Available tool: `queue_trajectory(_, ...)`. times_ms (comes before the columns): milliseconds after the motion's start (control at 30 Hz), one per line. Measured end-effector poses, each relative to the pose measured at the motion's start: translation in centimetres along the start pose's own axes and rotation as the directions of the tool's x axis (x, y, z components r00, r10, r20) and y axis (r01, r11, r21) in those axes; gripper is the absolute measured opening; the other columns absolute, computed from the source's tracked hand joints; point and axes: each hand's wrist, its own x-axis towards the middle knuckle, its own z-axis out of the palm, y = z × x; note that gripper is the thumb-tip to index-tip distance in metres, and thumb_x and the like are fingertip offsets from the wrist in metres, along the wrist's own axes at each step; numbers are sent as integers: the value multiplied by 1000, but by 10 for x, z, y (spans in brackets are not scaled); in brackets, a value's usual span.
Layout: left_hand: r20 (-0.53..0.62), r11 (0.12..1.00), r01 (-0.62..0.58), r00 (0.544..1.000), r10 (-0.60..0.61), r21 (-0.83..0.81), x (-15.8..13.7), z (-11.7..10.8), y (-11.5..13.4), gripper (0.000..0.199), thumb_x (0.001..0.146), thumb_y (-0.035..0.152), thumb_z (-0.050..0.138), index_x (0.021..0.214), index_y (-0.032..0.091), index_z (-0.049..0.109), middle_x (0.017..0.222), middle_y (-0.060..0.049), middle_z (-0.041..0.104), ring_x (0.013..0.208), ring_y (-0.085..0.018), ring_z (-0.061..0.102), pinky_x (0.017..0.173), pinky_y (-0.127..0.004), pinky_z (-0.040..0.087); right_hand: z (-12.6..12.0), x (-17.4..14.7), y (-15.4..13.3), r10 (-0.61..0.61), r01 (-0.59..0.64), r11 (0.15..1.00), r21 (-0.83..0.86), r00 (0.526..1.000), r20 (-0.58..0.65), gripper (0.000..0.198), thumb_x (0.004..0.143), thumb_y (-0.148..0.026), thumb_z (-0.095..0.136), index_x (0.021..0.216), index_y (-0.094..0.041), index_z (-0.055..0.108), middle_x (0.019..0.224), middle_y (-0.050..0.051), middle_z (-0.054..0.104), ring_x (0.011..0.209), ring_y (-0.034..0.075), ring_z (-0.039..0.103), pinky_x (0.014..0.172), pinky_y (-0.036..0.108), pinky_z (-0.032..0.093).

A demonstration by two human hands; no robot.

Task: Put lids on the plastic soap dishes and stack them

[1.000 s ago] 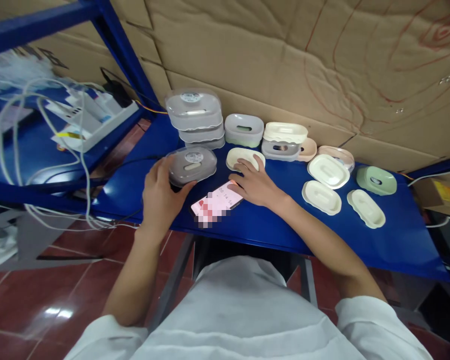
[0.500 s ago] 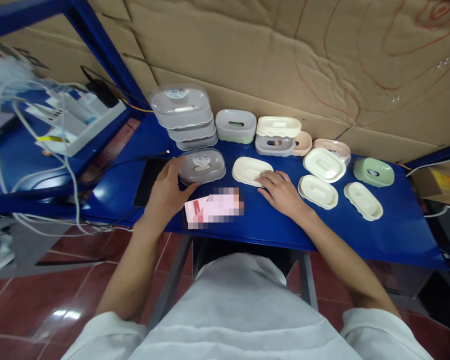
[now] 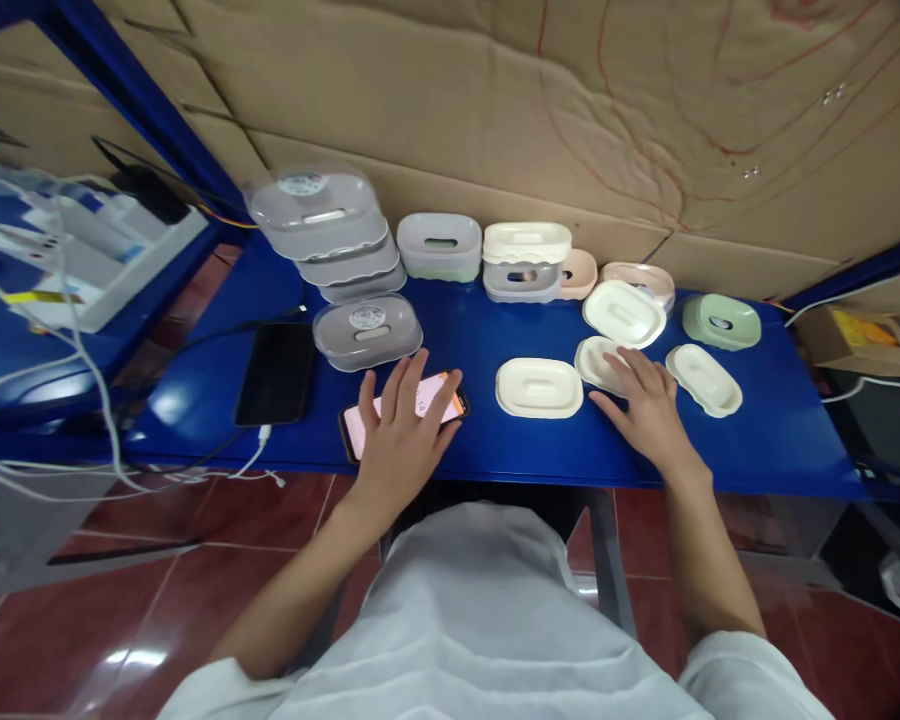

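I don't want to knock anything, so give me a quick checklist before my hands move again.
1. Left hand clear of the lit phone: not ok, its fingers lie across the screen.
2. Lit phone fully on the blue table: ok, though near the front edge.
3. Right hand at a cream oval plastic piece: ok, fingers over it.
4. Firm grip on that piece: cannot tell.
5. Stack of grey boxes clear of both hands: ok.
6. Green box clear of the right hand: ok.

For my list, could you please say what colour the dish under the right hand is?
That dish is cream, clearest in the head view.
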Motion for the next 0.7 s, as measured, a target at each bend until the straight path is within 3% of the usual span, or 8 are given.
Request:
queue_trajectory(67,0,999,33,999,-33,3,9,6,-5,57,103,27,69,157,24,55,168,-26,47,152,-45,51,125,-74,34,0,-10,14,50,-50,999,10,999,-9,60,108,-56,56,161,-28,52,160,17,59,151,39,53,122,66,38)
queue_trajectory(200,13,991,112,994,-112,-77,25,13,3,54,103,11,58,156,23,57,169,-23,47,156,-42,47,127,-70,33,4,-32,24,85,-84,994,63,996,-6,43,111,-45,52,147,-29,66,153,14,66,141,35,63,115,59,49)
queue_trajectory(267,59,983,47,998,-38,-178,31,15,15,55,102,8,56,155,23,58,167,-22,48,156,-39,47,127,-64,38,6,-38,20,77,-76,992,96,997,1,39,112,-41,49,143,-28,70,155,13,64,140,33,64,114,56,50)
queue_trajectory(367,149,922,-152,965,216,-355,33,21,34,47,103,18,62,149,23,61,161,-18,57,152,-36,53,123,-56,48,1,-36,14,44,-42,992,119,999,-19,37,112,-40,50,139,-29,72,151,11,68,137,32,66,115,56,48)
queue_trajectory(467,144,887,-217,944,297,-406,27,28,41,29,106,26,63,134,20,67,150,-16,65,147,-35,58,119,-55,53,-8,-20,17,38,-28,992,122,996,-81,37,111,-38,49,140,-29,71,146,10,71,137,31,65,116,55,47)
queue_trajectory(700,120,845,-111,972,202,-524,14,33,18,19,107,19,57,124,22,66,144,-12,66,151,-30,54,125,-55,50,-16,55,72,190,-205,977,-54,960,-208,43,107,-29,48,145,-21,66,159,15,60,148,36,55,122,61,41)
